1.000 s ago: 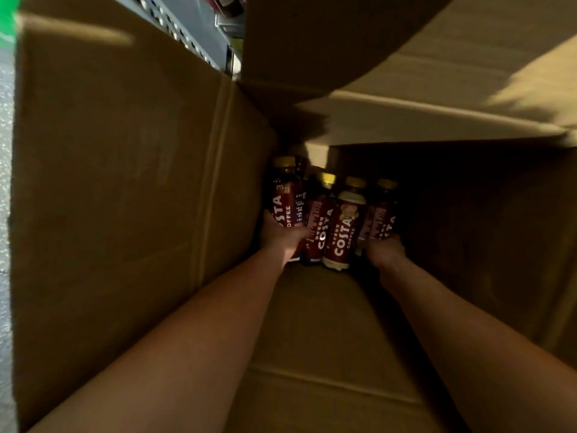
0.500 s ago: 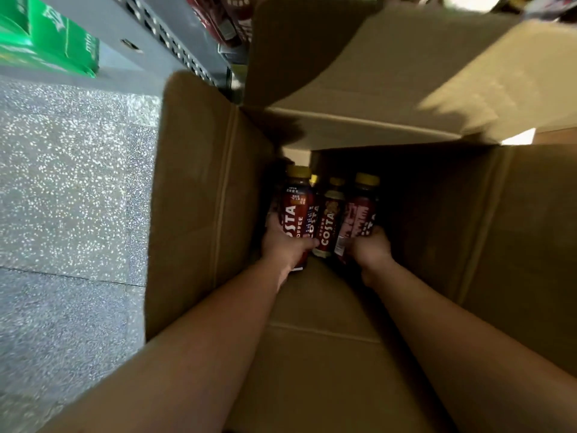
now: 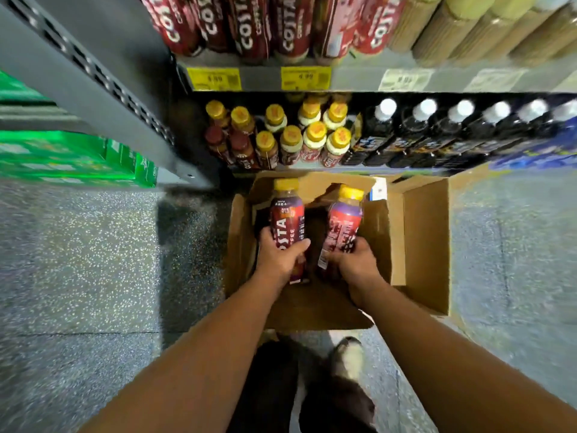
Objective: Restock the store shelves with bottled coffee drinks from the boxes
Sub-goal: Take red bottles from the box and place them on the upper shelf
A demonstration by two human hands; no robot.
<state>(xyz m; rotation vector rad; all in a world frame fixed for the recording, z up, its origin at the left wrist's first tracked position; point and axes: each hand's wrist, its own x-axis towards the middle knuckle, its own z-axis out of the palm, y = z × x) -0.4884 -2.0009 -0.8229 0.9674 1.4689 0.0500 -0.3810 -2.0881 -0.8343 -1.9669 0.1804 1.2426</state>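
Observation:
My left hand grips a dark red Costa coffee bottle with a yellow cap, held above the open cardboard box on the floor. A second yellow-capped coffee bottle is gripped low down by my right hand, and it leans to the right. Both bottles are lifted out over the box's mouth, and the box's inside is dark. Just beyond the box, the bottom shelf holds several yellow-capped coffee bottles in rows.
Black bottles with white caps fill the bottom shelf to the right. The shelf above carries larger Costa bottles and yellow price tags. A grey upright and green cartons stand at left. My shoes are behind the box on the speckled floor.
Both hands have risen out of the deep box, each with one bottle. The view has pulled back from inside the box, and the shelves have come into sight.

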